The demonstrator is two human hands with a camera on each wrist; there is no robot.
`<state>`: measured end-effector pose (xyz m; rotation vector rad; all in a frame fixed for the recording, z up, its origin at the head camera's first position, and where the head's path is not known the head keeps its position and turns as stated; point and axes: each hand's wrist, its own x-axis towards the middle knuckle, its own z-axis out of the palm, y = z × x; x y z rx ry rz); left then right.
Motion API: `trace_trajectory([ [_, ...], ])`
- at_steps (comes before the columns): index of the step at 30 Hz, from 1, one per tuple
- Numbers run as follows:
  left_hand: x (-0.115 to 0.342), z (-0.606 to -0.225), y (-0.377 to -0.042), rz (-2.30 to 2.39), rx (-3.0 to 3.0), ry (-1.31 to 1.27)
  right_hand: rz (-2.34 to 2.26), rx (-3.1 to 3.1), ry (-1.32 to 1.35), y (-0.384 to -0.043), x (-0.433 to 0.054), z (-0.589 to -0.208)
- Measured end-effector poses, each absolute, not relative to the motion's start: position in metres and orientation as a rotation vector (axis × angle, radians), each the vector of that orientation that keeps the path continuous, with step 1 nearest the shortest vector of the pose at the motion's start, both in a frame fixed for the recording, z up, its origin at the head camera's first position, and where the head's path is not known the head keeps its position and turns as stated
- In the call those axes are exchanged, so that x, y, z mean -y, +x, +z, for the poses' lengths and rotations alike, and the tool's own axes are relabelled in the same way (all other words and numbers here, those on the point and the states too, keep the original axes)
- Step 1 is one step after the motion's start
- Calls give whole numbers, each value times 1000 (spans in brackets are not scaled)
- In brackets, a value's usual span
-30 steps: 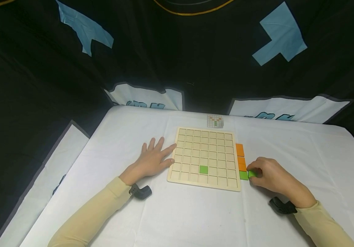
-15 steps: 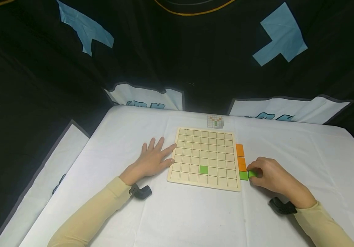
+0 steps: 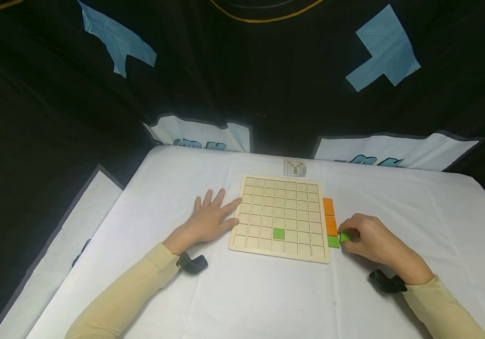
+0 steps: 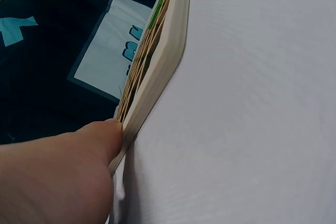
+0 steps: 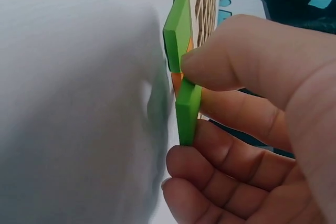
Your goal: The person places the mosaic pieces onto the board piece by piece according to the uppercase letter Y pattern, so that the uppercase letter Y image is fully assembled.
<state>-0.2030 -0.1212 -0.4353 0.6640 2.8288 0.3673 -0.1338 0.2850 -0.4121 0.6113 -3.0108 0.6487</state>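
My right hand pinches a green square tile between thumb and fingers, just right of the board. A second green tile lies right beside it, against the board's lower right edge. The wooden grid board is flat on the table, with one green tile in a cell of its lower part. Spread flat at the board's left side is my left hand, its thumb and index fingertips on the rim. In the left wrist view the thumb meets the board's edge.
Orange tiles line the board's right edge above the green ones. A small card with a coloured grid pattern lies behind the board. White cloth covers the table, and a dark curtain hangs beyond it.
My right hand has shifted up very slightly, and the green tile in it looks a little more tilted. The left hand and the board stay where they were.
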Motion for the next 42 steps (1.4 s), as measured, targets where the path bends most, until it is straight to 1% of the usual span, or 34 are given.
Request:
trace_trajectory([
  [22,122,-436,-205,376,-2833,673,689,2969,636,-151,-270,-404],
  [42,122,-439,-205,375,-2828,668,673,2937,863,-179,-226,-400],
])
